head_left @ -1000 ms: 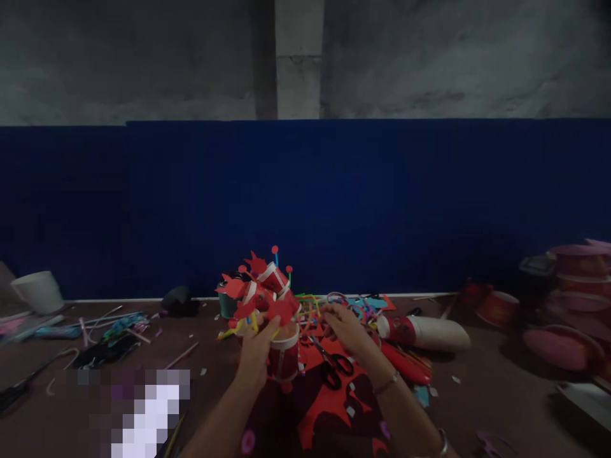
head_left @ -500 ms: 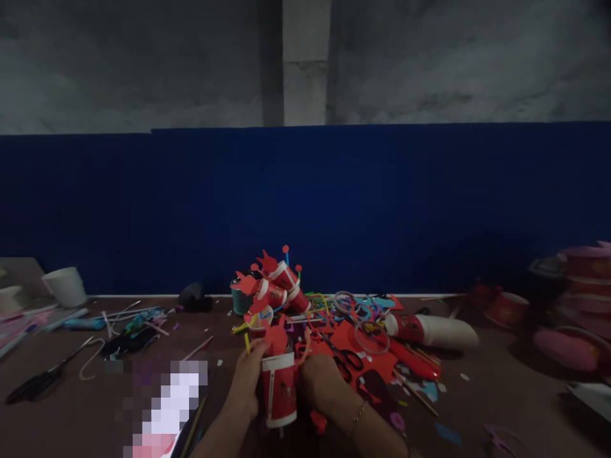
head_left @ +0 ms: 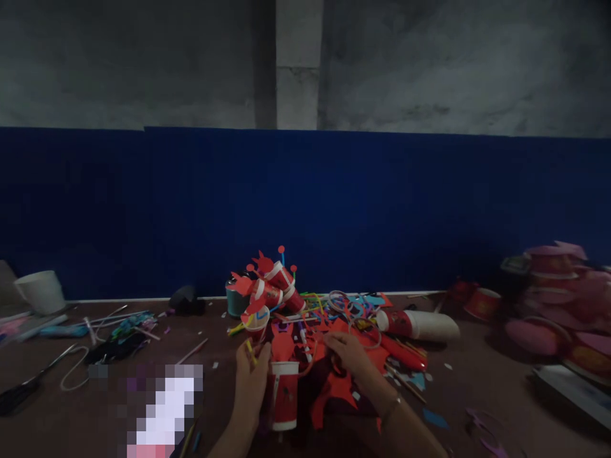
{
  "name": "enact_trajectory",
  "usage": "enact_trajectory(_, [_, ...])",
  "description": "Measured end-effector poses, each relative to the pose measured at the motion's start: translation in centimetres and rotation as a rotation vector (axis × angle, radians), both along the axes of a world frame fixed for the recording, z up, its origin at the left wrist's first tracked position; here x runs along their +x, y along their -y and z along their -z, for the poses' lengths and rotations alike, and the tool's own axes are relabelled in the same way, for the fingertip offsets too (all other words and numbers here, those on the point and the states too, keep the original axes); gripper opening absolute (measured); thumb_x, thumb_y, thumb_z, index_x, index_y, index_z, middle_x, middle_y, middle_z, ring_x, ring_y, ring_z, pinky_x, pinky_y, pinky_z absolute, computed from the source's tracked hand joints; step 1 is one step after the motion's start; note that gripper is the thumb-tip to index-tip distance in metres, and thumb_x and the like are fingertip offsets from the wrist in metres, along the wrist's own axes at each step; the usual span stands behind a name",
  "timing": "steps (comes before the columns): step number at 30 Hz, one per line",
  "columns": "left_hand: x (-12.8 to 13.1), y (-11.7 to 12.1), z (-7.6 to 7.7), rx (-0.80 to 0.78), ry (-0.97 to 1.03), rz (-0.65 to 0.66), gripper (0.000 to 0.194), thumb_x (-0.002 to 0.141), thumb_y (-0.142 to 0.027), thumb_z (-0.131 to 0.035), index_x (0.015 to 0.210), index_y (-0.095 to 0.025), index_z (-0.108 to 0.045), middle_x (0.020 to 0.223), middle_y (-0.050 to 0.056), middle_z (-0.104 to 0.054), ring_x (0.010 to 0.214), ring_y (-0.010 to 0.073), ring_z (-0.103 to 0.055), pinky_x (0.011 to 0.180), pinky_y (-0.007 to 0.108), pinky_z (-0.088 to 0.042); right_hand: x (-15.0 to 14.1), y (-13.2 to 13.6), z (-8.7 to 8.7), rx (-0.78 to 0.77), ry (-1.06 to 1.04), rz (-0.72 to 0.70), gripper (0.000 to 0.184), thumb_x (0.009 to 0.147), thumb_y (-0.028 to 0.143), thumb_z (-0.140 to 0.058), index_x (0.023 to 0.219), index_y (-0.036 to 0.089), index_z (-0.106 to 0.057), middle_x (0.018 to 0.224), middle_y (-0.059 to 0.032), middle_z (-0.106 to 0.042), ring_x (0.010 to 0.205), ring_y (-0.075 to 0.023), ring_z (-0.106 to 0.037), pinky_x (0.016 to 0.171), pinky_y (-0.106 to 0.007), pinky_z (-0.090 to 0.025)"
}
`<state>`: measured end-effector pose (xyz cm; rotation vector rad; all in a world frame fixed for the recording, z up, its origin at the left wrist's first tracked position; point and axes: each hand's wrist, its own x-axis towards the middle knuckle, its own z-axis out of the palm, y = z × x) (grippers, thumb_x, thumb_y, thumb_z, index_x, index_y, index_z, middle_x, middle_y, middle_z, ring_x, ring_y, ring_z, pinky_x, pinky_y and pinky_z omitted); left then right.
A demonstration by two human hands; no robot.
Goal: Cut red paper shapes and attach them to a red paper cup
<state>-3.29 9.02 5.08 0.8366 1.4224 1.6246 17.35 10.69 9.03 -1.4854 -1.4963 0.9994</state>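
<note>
A red and white paper cup (head_left: 285,401) with a red paper cutout (head_left: 282,343) rising from its rim stands upright in front of me. My left hand (head_left: 251,378) is closed at the cup's left side, and a yellow strip (head_left: 251,352) sticks up between thumb and fingers. From the cup's right side an orange strip (head_left: 311,364) curves upward. My right hand (head_left: 351,356) hovers over red paper (head_left: 337,391) and scraps, its bent fingers drawn together near the orange strip's upper end. What those fingertips hold, if anything, is hidden.
Similar decorated cups (head_left: 277,286) lean behind, by a teal container (head_left: 235,298). At right lie a white roll (head_left: 434,326), a red tube (head_left: 403,353) and pink pieces (head_left: 539,336). A white mug (head_left: 41,291) and scissors (head_left: 35,385) are left. A blue partition (head_left: 310,210) stands behind.
My right hand has moved right and up, away from the cup, uncovering red paper. The left hand has shifted slightly down, its fingers now showing around the yellow strip. The view has turned a little right.
</note>
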Motion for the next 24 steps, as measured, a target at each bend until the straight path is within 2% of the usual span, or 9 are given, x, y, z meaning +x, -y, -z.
enact_trajectory(3, [0.2, 0.7, -0.9, 0.242, -0.360, -0.061, 0.053, 0.076, -0.039, -0.057, 0.121, -0.016, -0.043, 0.118, 0.013, -0.053, 0.111, 0.0268, -0.051, 0.094, 0.045, -0.041, 0.2, 0.4, 0.1, -0.013, -0.237, 0.040, 0.027, 0.068, 0.042, -0.051, 0.056, 0.018, -0.053, 0.046, 0.0045, -0.047, 0.038, -0.0079, -0.038, 0.037, -0.020, -0.023])
enact_trajectory(5, [0.7, 1.6, -2.2, 0.407, -0.696, -0.202, 0.062, 0.074, -0.035, -0.060, 0.128, -0.015, -0.037, 0.129, 0.016, -0.044, 0.122, 0.0316, -0.039, 0.099, 0.052, -0.033, -0.1, 0.7, 0.1, 0.003, -0.264, 0.054, 0.027, 0.065, 0.043, -0.054, 0.052, 0.018, -0.051, 0.041, 0.0058, -0.042, 0.037, -0.0077, -0.035, 0.037, -0.021, -0.022])
enact_trajectory(6, [1.1, 2.0, -2.8, 0.490, -0.836, -0.196, 0.061, 0.075, -0.031, -0.060, 0.129, -0.016, -0.037, 0.131, 0.017, -0.042, 0.123, 0.0321, -0.036, 0.100, 0.053, -0.032, -0.3, 0.9, 0.1, 0.008, -0.265, 0.048, 0.028, 0.064, 0.042, -0.054, 0.050, 0.018, -0.050, 0.040, 0.0063, -0.040, 0.037, -0.0075, -0.034, 0.038, -0.021, -0.022])
enact_trajectory(9, [2.7, 2.6, -3.7, 0.652, -1.190, 0.146, 0.042, 0.079, -0.017, -0.052, 0.120, -0.024, -0.050, 0.122, 0.010, -0.053, 0.113, 0.0264, -0.047, 0.093, 0.045, -0.041, -1.3, 1.3, 0.3, 0.050, -0.255, -0.001, 0.025, 0.062, 0.039, -0.056, 0.049, 0.017, -0.051, 0.041, 0.0064, -0.039, 0.041, -0.0078, -0.034, 0.042, -0.021, -0.027])
enact_trajectory(13, [4.9, 1.9, -3.3, 0.580, -1.388, 0.418, 0.055, 0.070, 0.003, -0.039, 0.118, -0.018, -0.055, 0.113, 0.010, -0.061, 0.102, 0.0235, -0.055, 0.088, 0.038, -0.046, -2.0, 1.6, 0.7, 0.141, -0.237, -0.095, 0.024, 0.065, 0.035, -0.053, 0.050, 0.016, -0.050, 0.047, 0.0054, -0.041, 0.049, -0.0088, -0.037, 0.049, -0.021, -0.032])
enact_trajectory(16, [5.6, 1.3, -3.3, 0.475, -1.263, 0.500, 0.053, 0.070, 0.004, -0.036, 0.112, -0.018, -0.059, 0.107, 0.009, -0.062, 0.099, 0.0213, -0.057, 0.088, 0.035, -0.045, -1.0, 1.4, 0.8, 0.133, -0.140, -0.130, 0.031, 0.071, 0.037, -0.049, 0.047, 0.017, -0.046, 0.045, 0.0059, -0.037, 0.047, -0.0088, -0.035, 0.047, -0.021, -0.030])
enact_trajectory(19, [5.7, 1.1, -4.1, 0.437, -0.964, 0.518, 0.036, 0.078, -0.009, -0.044, 0.105, -0.022, -0.063, 0.102, 0.008, -0.062, 0.097, 0.0225, -0.057, 0.087, 0.035, -0.045, 1.4, 0.7, 0.6, 0.157, 0.149, -0.058, 0.036, 0.081, 0.034, -0.041, 0.053, 0.016, -0.054, 0.048, 0.0023, -0.046, 0.050, -0.0123, -0.044, 0.049, -0.023, -0.034])
enact_trajectory(21, [5.7, 1.2, -4.9, 0.417, -0.711, 0.497, 0.024, 0.080, -0.022, -0.051, 0.099, -0.023, -0.065, 0.100, 0.008, -0.063, 0.094, 0.0235, -0.058, 0.084, 0.035, -0.046, 3.4, 0.2, 0.7, 0.284, 0.476, 0.125, 0.025, 0.080, 0.020, -0.042, 0.069, 0.016, -0.064, 0.072, -0.0047, -0.061, 0.072, -0.0177, -0.055, 0.066, -0.026, -0.040])
enact_trajectory(24, [6.1, 1.3, -5.7, 0.235, -0.265, 0.506, 0.021, 0.078, -0.030, -0.053, 0.094, -0.020, -0.062, 0.085, 0.006, -0.063, 0.076, 0.0195, -0.060, 0.068, 0.030, -0.048, 5.4, -0.3, 1.3, 0.260, 0.890, 0.281, 0.024, 0.073, 0.007, -0.047, 0.082, 0.013, -0.067, 0.100, -0.0148, -0.063, 0.100, -0.0258, -0.053, 0.082, -0.032, -0.039])
